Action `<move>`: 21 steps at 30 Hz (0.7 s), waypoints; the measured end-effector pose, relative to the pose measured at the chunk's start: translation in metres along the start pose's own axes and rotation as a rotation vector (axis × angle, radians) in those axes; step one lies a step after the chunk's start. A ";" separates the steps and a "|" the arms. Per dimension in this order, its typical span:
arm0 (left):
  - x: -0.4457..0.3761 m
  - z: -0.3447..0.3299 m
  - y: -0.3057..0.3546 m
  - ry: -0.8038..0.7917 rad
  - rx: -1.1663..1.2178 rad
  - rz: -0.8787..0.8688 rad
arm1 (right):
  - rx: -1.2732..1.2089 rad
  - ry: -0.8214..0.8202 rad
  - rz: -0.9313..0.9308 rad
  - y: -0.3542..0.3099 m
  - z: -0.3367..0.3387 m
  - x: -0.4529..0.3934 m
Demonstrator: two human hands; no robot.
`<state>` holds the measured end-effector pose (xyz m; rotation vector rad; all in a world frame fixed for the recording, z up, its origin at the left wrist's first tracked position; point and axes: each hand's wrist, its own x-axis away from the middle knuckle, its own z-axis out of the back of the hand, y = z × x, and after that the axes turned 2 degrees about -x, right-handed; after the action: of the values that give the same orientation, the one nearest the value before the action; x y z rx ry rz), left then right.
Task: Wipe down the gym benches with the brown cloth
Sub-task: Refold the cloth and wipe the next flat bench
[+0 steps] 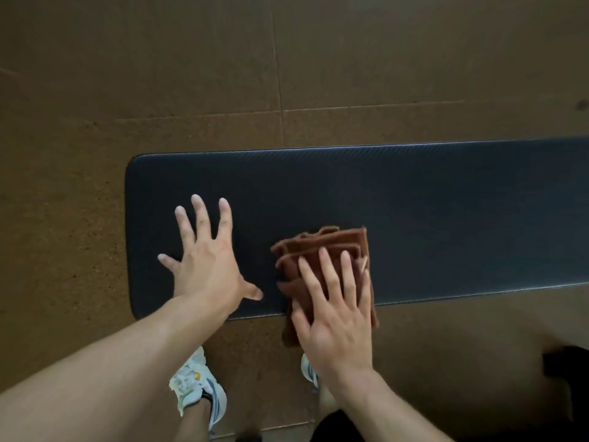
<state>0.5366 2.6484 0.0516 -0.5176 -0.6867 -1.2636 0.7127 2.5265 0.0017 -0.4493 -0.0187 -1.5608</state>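
Brown cloth lengthwise across bench

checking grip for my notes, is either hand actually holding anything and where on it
Nothing is gripped. The right hand presses flat, fingers straight, on the near half of the folded brown cloth. The left hand rests spread on the bare bench pad.

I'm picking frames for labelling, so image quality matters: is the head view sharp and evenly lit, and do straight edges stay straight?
Head view: dim, soft light, no glare; both hands fairly sharp, the brown cloth readable, the dark shape at lower right smeared; wide-angle distortion bows the bench pad's long edges.
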 end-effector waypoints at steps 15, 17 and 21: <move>0.004 -0.008 0.007 0.077 -0.075 0.069 | -0.053 0.065 0.004 0.035 0.046 -0.133; 0.005 -0.008 0.006 0.084 -0.094 0.061 | -0.031 0.035 -0.021 0.050 0.034 -0.058; 0.003 -0.008 0.004 0.093 -0.108 0.047 | 0.049 -0.127 0.036 0.075 0.028 -0.009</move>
<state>0.5421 2.6416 0.0475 -0.5568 -0.5282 -1.2766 0.7923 2.5395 0.0046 -0.5065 -0.1452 -1.4915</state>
